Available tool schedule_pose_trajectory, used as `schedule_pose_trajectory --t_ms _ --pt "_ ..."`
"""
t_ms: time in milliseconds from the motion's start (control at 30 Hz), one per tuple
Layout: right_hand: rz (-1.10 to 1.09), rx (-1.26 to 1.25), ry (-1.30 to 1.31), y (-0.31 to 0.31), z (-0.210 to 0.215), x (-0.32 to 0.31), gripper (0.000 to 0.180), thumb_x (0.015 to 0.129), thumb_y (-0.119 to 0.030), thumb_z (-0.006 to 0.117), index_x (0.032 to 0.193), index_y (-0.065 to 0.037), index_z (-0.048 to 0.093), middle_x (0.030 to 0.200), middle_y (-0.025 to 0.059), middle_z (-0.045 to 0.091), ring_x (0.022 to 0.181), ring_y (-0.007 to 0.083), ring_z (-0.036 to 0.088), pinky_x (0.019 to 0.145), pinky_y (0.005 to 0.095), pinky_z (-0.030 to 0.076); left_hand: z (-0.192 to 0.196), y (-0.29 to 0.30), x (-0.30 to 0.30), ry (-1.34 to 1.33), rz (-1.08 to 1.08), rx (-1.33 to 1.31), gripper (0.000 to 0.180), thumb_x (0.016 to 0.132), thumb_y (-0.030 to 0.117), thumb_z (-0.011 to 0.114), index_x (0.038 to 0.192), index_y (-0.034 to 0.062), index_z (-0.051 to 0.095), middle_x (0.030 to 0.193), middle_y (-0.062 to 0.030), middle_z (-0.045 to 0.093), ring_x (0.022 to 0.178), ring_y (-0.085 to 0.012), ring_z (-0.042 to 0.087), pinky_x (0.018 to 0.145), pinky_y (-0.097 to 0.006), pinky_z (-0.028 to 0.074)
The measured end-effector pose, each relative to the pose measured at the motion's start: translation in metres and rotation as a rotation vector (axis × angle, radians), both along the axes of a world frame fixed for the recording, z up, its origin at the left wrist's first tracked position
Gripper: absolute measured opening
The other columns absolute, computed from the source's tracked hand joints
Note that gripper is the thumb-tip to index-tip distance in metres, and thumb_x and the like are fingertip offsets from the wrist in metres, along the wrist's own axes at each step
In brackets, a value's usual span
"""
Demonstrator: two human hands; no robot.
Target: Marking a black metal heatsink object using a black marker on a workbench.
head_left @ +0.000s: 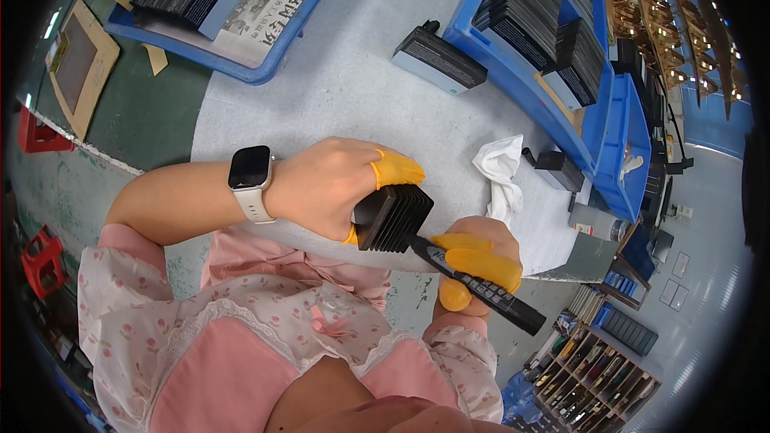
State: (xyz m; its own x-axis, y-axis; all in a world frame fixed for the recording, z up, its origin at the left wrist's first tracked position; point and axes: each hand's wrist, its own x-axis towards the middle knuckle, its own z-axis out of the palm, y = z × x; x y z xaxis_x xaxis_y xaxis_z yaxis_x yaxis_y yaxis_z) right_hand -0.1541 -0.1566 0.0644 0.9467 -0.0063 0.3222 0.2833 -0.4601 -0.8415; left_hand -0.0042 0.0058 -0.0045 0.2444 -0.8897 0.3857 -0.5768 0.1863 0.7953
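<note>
In the head view, the grey table (337,72) takes the middle of the frame; its rounded edge runs just under both hands, and bare surface stays open above them, up to the blue trays (521,72) at the upper right and upper left; a white cloth (499,167) lies right of centre. The left hand (329,184), with yellow finger cots, is closed around a black ribbed block (393,216) at the centre; the right hand (473,261) is clamped on a black marker pen (477,282), its tip touching the block.
</note>
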Motion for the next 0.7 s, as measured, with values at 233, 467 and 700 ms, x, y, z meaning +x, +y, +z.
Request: schedule_pose_trajectory --t_ms 233,467,700 --pt "-0.122 -0.093 -0.012 0.006 0.006 -0.001 0.024 0.086 -0.022 0.056 0.074 -0.001 0.054 0.073 0.0099 0.06 0.059 0.0204 0.058 0.053 0.0291 0.049 -0.001 -0.001 -0.001 0.019 0.001 -0.01 0.065 0.059 0.023 0.082 0.116 0.0017 0.057 0.11 -0.0157 0.063 0.099 -0.0317 0.063 0.084 -0.036 0.052" --pt "0.089 0.13 0.019 -0.002 -0.004 0.001 0.021 0.066 -0.008 0.074 0.079 -0.001 0.06 0.066 0.0085 0.058 0.05 0.0226 0.053 0.042 0.031 0.039 -0.001 0.0 -0.001 0.023 0.001 0.002 0.066 0.059 0.021 0.082 0.117 0.002 0.056 0.109 -0.0152 0.064 0.098 -0.0325 0.063 0.083 -0.038 0.052" --pt "0.008 0.089 -0.08 0.013 -0.002 0.005 0.025 0.065 -0.025 0.063 0.06 0.0 0.061 0.058 0.0133 0.057 0.047 0.0249 0.052 0.043 0.0322 0.039 0.0 0.001 0.001 0.029 0.001 0.02 0.065 0.06 0.021 0.081 0.117 0.0025 0.055 0.11 -0.0156 0.063 0.097 -0.0327 0.064 0.082 -0.038 0.053"
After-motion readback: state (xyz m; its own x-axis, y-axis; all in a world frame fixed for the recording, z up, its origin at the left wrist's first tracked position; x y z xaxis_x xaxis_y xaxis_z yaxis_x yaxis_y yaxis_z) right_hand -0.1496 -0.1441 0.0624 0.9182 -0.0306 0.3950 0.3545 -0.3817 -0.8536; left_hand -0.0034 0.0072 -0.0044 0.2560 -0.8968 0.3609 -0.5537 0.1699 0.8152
